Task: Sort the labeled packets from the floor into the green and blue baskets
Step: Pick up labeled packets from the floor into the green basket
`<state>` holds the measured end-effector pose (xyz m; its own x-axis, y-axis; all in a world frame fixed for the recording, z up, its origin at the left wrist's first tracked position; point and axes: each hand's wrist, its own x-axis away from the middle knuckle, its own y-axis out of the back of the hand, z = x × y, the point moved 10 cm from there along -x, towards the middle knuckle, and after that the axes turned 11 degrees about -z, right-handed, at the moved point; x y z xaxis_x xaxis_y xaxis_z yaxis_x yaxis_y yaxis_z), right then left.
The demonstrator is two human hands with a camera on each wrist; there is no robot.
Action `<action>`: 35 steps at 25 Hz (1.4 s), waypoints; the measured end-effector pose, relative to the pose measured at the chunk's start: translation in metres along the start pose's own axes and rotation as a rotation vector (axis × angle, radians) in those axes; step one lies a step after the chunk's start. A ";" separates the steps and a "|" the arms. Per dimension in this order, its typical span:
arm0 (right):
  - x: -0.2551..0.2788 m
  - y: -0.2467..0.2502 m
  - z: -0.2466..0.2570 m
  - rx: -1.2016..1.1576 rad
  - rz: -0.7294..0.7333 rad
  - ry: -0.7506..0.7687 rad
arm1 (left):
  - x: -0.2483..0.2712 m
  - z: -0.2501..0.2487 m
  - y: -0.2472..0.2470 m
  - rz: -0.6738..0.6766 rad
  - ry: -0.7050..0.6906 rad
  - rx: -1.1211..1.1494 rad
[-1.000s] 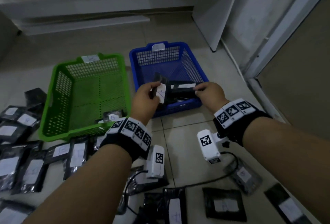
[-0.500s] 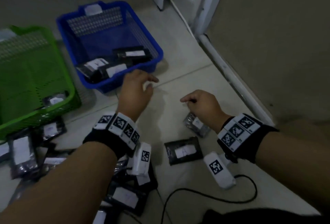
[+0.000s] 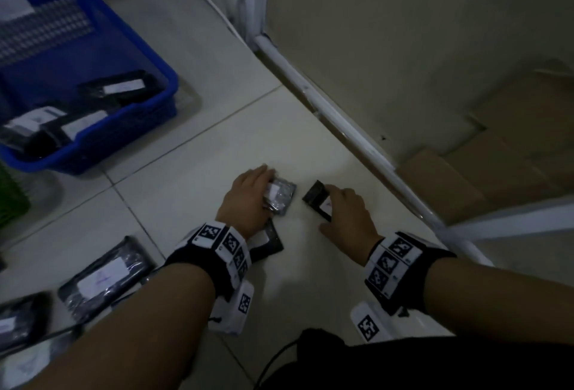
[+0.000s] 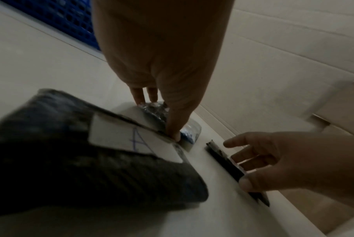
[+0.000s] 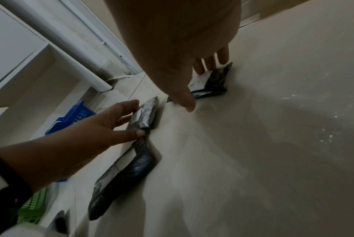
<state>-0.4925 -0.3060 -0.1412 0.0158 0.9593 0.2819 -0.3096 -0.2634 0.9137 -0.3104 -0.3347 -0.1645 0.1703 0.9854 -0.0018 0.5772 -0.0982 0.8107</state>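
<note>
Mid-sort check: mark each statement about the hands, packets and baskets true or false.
1. Each hand is on a different packet on the floor. True: left hand on the shiny packet, right hand on the black packet.
2. The blue basket holds no packets. False: several labelled packets lie in it.
3. Both packets are lifted clear of the floor. False: they lie on the tiles.
4. A packet labelled "A" lies under the left wrist. True.
</note>
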 end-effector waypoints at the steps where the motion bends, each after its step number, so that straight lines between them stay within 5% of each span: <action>1: -0.004 -0.003 -0.002 -0.004 -0.006 0.008 | -0.002 -0.002 0.004 -0.020 -0.003 -0.019; 6: -0.018 -0.001 -0.001 -0.159 -0.078 0.027 | 0.005 -0.011 0.032 -0.092 0.029 -0.064; 11: -0.028 0.017 0.040 -0.345 -0.069 0.073 | 0.024 0.016 0.081 -0.289 0.201 0.208; 17: -0.034 0.043 0.155 -0.640 0.026 0.161 | 0.054 0.066 0.196 -0.690 0.248 0.190; 23: -0.074 0.062 0.284 -0.686 -0.028 0.444 | 0.087 0.118 0.289 -1.045 0.369 0.106; 30: -0.087 0.017 0.437 -0.656 0.128 0.661 | 0.158 0.186 0.336 -1.180 0.609 -0.084; 35: -0.089 -0.023 0.463 -0.452 0.087 0.732 | 0.207 0.237 0.344 -1.105 0.869 -0.194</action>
<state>-0.0463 -0.4330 -0.0516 -0.5936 0.8028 -0.0565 -0.6326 -0.4220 0.6494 0.1126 -0.1972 -0.0247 -0.8683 0.3188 -0.3802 -0.0412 0.7173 0.6955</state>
